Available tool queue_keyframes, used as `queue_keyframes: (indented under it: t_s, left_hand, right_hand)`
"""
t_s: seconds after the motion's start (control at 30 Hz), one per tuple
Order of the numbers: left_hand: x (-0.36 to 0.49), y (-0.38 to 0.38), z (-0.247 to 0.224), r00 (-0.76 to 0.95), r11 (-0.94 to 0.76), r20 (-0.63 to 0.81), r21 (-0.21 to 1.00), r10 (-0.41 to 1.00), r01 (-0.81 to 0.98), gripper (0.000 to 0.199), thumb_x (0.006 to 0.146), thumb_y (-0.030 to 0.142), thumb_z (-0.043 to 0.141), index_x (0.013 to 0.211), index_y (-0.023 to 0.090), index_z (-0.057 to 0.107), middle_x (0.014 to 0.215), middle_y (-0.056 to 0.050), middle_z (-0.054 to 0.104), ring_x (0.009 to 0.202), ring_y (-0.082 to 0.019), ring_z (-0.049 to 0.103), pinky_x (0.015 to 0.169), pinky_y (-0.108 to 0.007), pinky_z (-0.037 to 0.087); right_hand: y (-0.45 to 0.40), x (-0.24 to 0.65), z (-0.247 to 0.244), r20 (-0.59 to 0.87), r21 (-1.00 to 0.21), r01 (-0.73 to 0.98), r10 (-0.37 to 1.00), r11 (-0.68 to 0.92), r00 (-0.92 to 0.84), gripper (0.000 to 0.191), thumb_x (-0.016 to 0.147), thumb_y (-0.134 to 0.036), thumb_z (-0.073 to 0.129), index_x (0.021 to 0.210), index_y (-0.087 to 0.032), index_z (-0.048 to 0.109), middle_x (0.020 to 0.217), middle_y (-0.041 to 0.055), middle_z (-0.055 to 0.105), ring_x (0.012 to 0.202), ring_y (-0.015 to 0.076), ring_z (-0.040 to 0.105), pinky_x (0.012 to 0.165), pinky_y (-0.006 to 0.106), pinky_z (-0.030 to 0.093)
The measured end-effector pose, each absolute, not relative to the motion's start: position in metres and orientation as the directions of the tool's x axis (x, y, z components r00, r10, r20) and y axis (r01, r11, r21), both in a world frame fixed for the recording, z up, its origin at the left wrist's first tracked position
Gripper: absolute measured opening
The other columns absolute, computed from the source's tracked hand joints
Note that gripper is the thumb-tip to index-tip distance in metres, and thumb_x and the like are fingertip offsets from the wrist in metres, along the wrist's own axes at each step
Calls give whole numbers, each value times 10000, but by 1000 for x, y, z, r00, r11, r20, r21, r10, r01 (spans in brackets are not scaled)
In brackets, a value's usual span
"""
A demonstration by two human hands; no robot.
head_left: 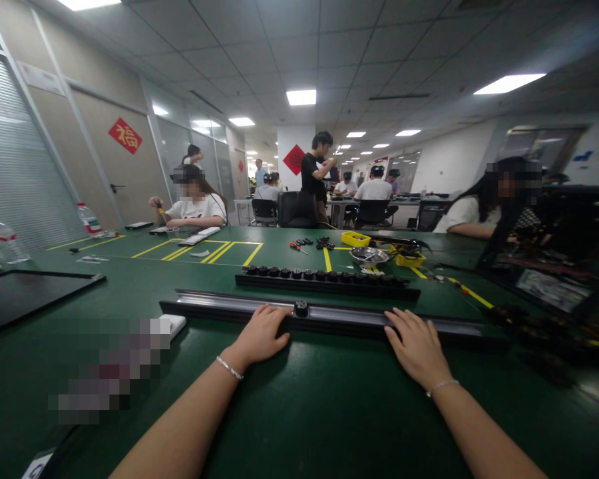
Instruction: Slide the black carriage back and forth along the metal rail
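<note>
A long black channel-shaped rail (349, 322) with a shiny inner strip lies across the green table in front of me. One small black round part (301, 307) sits in the rail near its middle. My left hand (264, 334) rests on the rail just left of that part, fingers extended over the near edge. Farther right along the same rail lies my right hand (416, 346), its fingers spread and touching the edge. Behind it, a second black rail (324, 285) carries a row of several similar round black parts.
A screwdriver (297, 247), a metal bowl (368, 256) and yellow bins (355, 239) stand farther back on the green table (299, 399). At left are a black tray (30, 296) and plastic bottles (88, 219). Dark equipment (554, 253) crowds the right. Co-workers sit across the table.
</note>
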State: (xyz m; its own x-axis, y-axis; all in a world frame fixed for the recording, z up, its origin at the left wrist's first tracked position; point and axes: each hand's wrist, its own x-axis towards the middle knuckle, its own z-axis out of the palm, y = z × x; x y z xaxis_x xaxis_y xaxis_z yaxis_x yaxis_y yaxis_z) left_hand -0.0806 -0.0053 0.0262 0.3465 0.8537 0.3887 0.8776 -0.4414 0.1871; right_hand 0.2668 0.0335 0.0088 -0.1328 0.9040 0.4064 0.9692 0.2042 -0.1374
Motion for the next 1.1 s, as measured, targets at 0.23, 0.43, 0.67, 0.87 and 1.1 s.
queue_keyframes:
  t_s: [0.23,0.43,0.67,0.87,1.1]
  left_hand:
    - [-75,-5,28,367,-458,381,181,848,870,503,737,276,579,1226,231,469,1206,-53,584,1110,-233,498,1065,-424,257]
    - [-74,-7,29,367,-452,377,166,850,876,523,723,290,587,1230,235,472,1178,-55,589,1077,-239,496,1027,-414,298]
    - [-71,-6,29,360,-438,361,161,860,885,570,692,247,573,1250,246,455,1135,-54,599,1043,-239,498,1022,-422,281]
    - [-69,-7,30,365,-434,350,143,863,889,605,662,215,553,1256,248,444,1143,-61,597,1047,-251,492,1025,-437,250]
    - [-70,-7,29,366,-437,340,159,866,885,619,642,199,555,1247,260,440,1152,-54,593,1064,-255,492,1032,-441,231]
  right_hand:
    - [24,225,10,493,-59,899,796,435,-353,478,900,-399,314,1287,-193,505,1329,66,519,1280,223,371,1080,469,233]
    - [19,200,6,480,-33,845,750,533,-454,464,895,-350,338,1295,-174,493,1340,67,509,1284,207,366,1087,432,224]
    - [16,182,10,440,-95,837,777,538,-450,465,885,-318,346,1315,-195,475,1340,78,504,1243,203,413,1077,445,236]
    - [13,144,21,392,-108,857,814,505,-430,507,857,-235,366,1346,-353,428,1435,60,382,1248,228,401,1037,497,245]
    - [14,110,18,342,-80,880,842,469,-417,551,789,-235,469,1315,-396,448,1505,49,250,1303,303,308,1017,560,196]
